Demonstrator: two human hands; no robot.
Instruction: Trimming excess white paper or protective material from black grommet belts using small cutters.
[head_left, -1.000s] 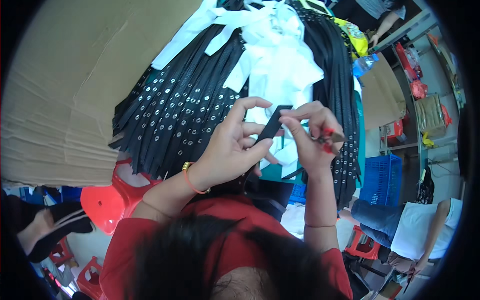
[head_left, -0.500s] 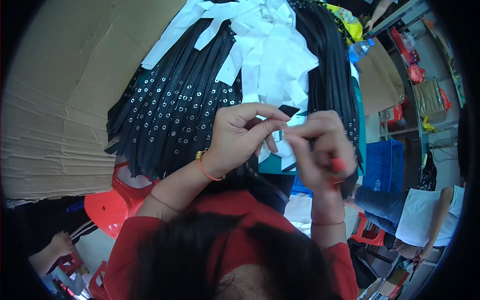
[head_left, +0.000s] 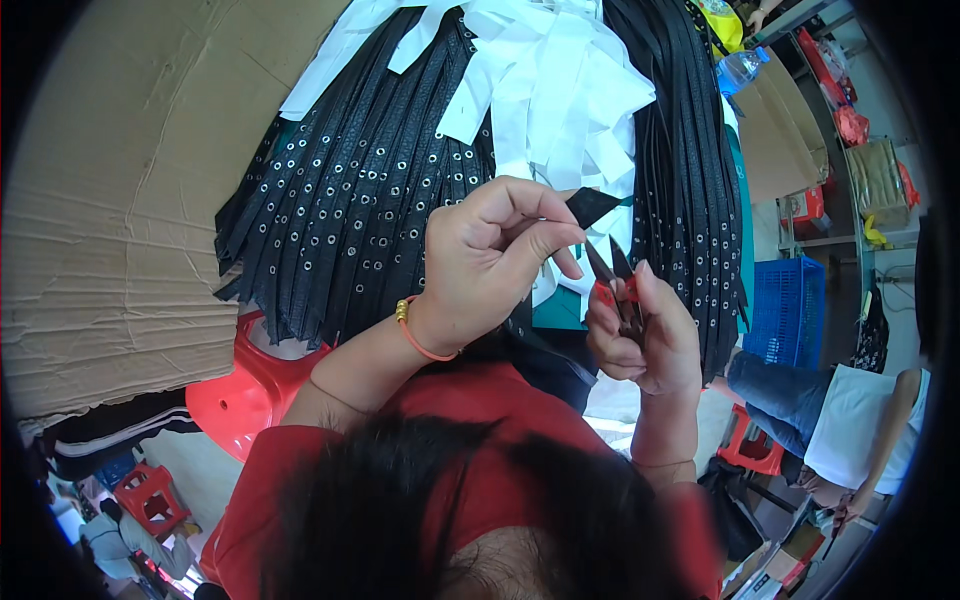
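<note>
My left hand pinches a black strap end between thumb and fingers; its pointed tip sticks out to the right. Close by, my right hand is wrapped round small scissors with red on the handles. Their dark blades are parted and point up toward the strap end, apart from it. Beyond my hands lie black straps with metal eyelets, bunched side by side. White strips are heaped over the middle, and more black straps lie on the right.
A large cardboard sheet covers the left side. A red stool stands below it. To the right are a blue crate, a plastic bottle and shelving with packages. A person in a white shirt is at the right.
My right hand has drawn back from my left fingertips, and the scissors now show with blades apart. More of the black strap end shows above my left hand.
</note>
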